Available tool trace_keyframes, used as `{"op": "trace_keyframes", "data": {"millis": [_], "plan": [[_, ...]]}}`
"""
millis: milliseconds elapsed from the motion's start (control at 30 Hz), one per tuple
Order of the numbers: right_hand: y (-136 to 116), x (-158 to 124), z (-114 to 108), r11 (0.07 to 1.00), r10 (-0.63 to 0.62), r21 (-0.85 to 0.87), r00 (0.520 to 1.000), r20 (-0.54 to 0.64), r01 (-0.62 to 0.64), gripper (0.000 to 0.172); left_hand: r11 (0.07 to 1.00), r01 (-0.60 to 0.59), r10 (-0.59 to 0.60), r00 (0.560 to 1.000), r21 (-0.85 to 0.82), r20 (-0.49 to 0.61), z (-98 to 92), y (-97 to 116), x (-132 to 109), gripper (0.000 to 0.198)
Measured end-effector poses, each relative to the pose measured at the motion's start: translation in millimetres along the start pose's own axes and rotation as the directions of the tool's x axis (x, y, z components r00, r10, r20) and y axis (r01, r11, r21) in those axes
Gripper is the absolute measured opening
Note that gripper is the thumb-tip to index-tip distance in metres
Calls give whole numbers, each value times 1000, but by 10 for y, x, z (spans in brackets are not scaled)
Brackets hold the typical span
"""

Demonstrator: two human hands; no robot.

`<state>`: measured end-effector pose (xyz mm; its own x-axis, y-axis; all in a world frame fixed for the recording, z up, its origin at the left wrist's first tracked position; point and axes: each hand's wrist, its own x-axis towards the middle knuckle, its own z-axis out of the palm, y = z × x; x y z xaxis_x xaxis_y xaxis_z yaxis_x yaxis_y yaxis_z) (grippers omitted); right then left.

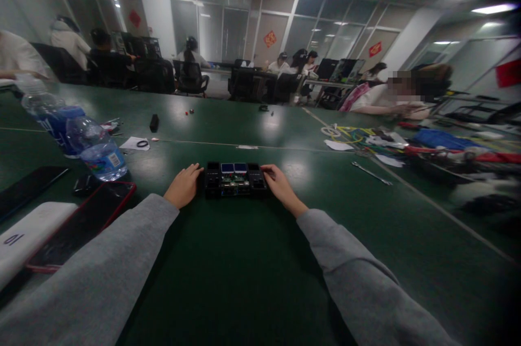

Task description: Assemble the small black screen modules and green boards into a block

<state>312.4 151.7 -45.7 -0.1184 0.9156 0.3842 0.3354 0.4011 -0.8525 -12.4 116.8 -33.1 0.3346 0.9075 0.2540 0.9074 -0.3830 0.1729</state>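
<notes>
A small black electronic module [236, 178] with two blue blocks on top and a green circuit board in its middle lies on the green table [252, 259], straight ahead of me. My left hand [184, 185] rests at its left end, fingers together and touching its edge. At the module's right end, my right hand [280, 184] has curled fingers pressing on the top corner. Both arms wear grey sleeves.
Two water bottles [95, 149] lie at the left, beside a red-cased phone [81, 224], a white box [28, 235] and a dark tablet [28, 186]. A wrench [371, 172], papers and coloured cables [358, 134] sit to the right. Other people sit at desks behind.
</notes>
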Motion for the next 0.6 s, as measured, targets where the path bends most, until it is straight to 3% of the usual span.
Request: {"op": "trace_keyframes", "data": {"millis": [600], "plan": [[15,-13,12,999,-46,-7,998,45,47,29,1000,-4,4,1000,-4,12,-43,24,-2,50]]}}
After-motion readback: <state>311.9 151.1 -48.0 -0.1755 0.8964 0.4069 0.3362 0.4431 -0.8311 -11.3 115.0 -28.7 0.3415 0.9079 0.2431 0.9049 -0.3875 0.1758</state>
